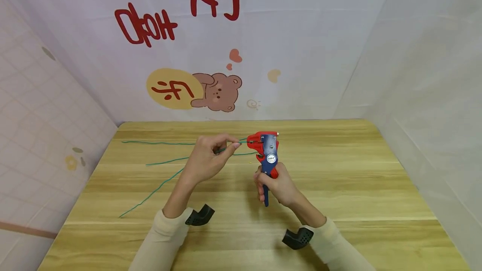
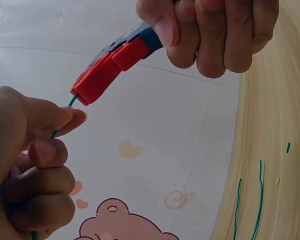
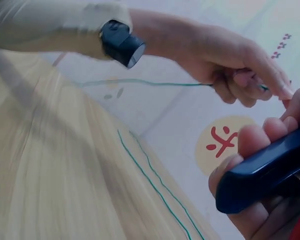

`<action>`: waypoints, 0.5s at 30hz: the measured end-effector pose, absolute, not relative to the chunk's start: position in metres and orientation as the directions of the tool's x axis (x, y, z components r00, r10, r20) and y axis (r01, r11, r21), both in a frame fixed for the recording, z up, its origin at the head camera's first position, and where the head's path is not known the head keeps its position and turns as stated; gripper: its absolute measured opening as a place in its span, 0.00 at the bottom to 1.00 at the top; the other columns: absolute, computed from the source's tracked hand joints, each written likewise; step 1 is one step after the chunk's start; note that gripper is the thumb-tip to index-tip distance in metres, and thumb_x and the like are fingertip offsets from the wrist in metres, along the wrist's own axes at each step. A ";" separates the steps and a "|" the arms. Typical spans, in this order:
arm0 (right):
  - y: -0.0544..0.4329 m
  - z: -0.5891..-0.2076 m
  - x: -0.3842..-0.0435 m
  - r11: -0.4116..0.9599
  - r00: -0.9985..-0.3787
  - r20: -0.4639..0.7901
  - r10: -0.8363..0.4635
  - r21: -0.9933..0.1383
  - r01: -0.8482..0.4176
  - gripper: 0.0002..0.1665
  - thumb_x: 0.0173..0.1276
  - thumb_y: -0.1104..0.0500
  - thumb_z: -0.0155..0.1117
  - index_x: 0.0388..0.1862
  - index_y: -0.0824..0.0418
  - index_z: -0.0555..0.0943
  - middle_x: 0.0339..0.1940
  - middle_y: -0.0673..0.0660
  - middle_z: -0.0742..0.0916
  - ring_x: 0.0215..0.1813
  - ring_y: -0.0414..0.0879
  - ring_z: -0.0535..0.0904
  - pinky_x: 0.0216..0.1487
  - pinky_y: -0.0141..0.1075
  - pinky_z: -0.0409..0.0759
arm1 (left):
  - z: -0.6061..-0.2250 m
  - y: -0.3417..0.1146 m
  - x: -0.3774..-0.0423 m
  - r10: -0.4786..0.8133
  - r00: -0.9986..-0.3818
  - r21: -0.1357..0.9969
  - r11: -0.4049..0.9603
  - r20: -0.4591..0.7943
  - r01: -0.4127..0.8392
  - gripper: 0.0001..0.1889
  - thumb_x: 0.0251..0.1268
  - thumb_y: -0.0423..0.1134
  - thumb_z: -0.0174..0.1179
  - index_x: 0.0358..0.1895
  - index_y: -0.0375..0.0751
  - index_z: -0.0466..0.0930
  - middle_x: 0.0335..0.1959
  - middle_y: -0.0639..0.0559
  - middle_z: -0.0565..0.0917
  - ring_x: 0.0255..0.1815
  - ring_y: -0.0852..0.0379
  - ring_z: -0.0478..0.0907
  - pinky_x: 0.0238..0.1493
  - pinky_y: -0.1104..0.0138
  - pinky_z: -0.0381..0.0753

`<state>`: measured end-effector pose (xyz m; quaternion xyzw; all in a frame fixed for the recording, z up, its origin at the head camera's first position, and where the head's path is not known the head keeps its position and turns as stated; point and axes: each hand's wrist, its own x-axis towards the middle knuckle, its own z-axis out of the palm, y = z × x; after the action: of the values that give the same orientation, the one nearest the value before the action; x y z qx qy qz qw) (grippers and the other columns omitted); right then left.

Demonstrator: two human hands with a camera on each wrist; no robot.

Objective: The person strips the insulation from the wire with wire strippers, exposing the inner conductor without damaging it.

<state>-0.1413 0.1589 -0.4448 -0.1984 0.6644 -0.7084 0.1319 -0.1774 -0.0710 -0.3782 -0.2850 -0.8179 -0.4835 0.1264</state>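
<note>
My right hand point(image 1: 281, 184) grips the handles of a wire stripper point(image 1: 269, 145) with a red head and blue body, held above the table. Thumb and forefinger of my left hand point(image 1: 207, 158) pinch a green wire point(image 2: 74, 99) close to the stripper. The wire's end enters the red jaws; how tightly they close on it cannot be seen. From the left hand, the rest of this wire point(image 1: 162, 184) trails down to the left. Seen from the right wrist, a dark blue handle point(image 3: 265, 170) lies across the right hand's curled fingers.
Two more green wires, one farther back point(image 1: 162, 143) and one nearer point(image 1: 165, 162), lie on the wooden table point(image 1: 339, 179). A short green piece point(image 2: 288, 147) and a tiny yellow bit point(image 2: 277, 181) lie beyond their ends. A printed cloth wall point(image 1: 301, 53) stands behind.
</note>
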 end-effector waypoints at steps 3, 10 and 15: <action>0.160 -0.445 -0.142 -0.081 -0.890 0.102 -0.445 -0.994 -0.073 0.12 0.72 0.67 0.54 0.31 0.76 0.71 0.14 0.54 0.79 0.14 0.44 0.79 0.19 0.48 0.82 | -0.378 -0.069 -0.178 0.342 -0.809 0.724 0.366 0.479 0.584 0.04 0.71 0.36 0.65 0.41 0.48 0.90 0.13 0.60 0.62 0.15 0.65 0.55 0.21 0.70 0.56; 0.161 -0.443 -0.143 -0.055 -0.899 0.082 -0.431 -0.996 -0.064 0.10 0.72 0.67 0.52 0.30 0.73 0.72 0.13 0.51 0.80 0.13 0.44 0.78 0.19 0.48 0.82 | -0.379 -0.067 -0.180 0.339 -0.809 0.729 0.359 0.480 0.583 0.04 0.72 0.36 0.65 0.41 0.48 0.89 0.13 0.59 0.61 0.15 0.64 0.55 0.22 0.70 0.56; 0.160 -0.443 -0.143 -0.064 -0.908 0.075 -0.411 -0.996 -0.054 0.12 0.72 0.66 0.51 0.28 0.73 0.71 0.13 0.50 0.78 0.12 0.45 0.77 0.18 0.46 0.81 | -0.379 -0.066 -0.181 0.332 -0.812 0.736 0.350 0.480 0.579 0.04 0.71 0.36 0.65 0.40 0.49 0.89 0.13 0.58 0.60 0.15 0.64 0.54 0.22 0.69 0.56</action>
<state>-0.1434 0.1599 -0.4430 -0.1730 0.6722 -0.7087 0.1262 -0.1808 -0.0660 -0.3792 -0.2803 -0.8123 -0.4962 0.1243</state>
